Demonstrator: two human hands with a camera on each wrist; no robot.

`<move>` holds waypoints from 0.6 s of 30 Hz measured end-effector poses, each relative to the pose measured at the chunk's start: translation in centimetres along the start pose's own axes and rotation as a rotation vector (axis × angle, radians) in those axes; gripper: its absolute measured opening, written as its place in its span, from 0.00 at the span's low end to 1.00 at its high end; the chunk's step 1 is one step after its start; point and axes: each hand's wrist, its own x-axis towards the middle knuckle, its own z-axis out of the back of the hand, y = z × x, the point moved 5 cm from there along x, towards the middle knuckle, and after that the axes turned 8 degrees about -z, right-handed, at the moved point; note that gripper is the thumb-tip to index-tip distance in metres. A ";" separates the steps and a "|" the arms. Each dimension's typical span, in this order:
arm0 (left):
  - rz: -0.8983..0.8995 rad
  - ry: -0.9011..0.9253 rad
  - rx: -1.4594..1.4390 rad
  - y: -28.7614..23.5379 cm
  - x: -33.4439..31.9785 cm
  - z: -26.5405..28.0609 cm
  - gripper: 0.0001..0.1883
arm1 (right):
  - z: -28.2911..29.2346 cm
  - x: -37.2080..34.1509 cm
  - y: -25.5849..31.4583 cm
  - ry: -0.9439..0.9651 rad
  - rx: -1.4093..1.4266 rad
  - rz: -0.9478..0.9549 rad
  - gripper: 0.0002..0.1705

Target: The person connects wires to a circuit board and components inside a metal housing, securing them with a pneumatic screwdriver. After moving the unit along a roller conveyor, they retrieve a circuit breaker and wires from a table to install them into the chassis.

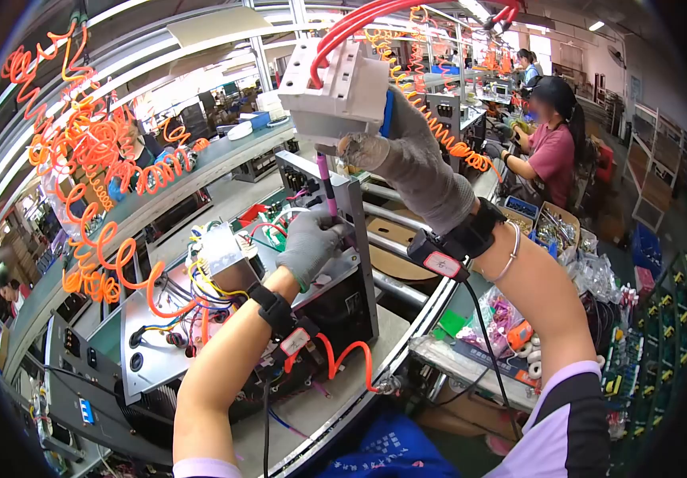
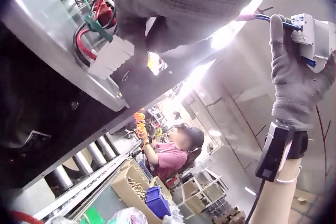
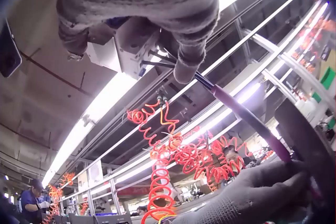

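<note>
My gloved right hand [image 1: 419,163] grips a white circuit breaker [image 1: 335,88] high above the chassis, with red cables [image 1: 359,22] rising from its top. From the breaker's underside, wires in a purple sleeve [image 3: 249,116] run down to my left hand. The gloved left hand [image 1: 309,247] pinches the lower part of that sleeve beside the upright metal panel [image 1: 351,207] of the chassis. Close to the left hand, a white connector [image 2: 111,56] with red and black wires shows in the left wrist view. A silver box [image 1: 224,253] with many coloured wires lies to the left.
Orange coiled hoses [image 1: 92,151] hang at the left, one reaching across the chassis. Conveyor rollers [image 1: 397,288] run at the right. Beyond them are a parts box [image 1: 557,227], plastic bags [image 1: 496,315] and a seated person [image 1: 550,151]. A second chassis [image 1: 80,378] stands lower left.
</note>
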 end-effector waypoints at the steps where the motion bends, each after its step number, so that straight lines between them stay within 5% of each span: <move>1: -0.027 -0.026 0.100 0.2 0.1 0.2 0.08 | -0.1 0.0 -0.4 0.008 0.023 -0.024 0.36; 4: -0.071 -0.083 0.392 1.4 0.8 0.6 0.09 | -0.3 0.8 -1.2 0.034 0.050 -0.021 0.33; 10: -0.068 -0.159 0.418 1.0 0.7 1.0 0.10 | 0.7 2.1 -2.7 0.050 -0.017 -0.100 0.36; 14: 0.127 0.009 0.248 0.7 0.0 0.2 0.11 | 0.9 1.9 -3.3 0.036 0.027 -0.137 0.35; 18: 0.036 -0.014 0.364 1.8 0.4 -0.3 0.12 | -0.2 2.6 -3.4 0.001 -0.026 -0.219 0.32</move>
